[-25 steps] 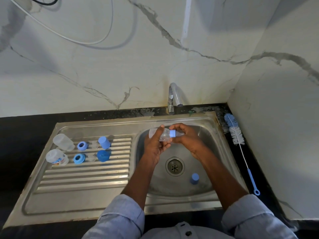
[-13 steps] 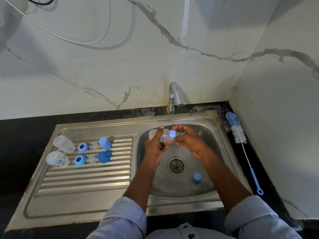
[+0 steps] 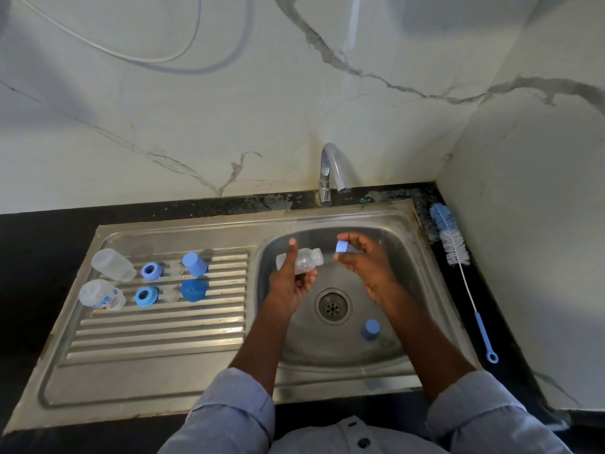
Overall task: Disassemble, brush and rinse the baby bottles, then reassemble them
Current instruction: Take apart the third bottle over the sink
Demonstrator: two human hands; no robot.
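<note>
Head view: the blue collar, joined to the bottle a moment ago, is now off and apart from its neck, so this bottle is disassembled and brushing comes next; over the sink basin's back edge, the left hand grips the bottle sideways, thumb raised; the right hand pinches the collar just beside it.

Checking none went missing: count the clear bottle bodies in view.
3. One bottle body is held in the left hand over the sink basin; two lie on the drainboard's far left, one behind the other.
</note>
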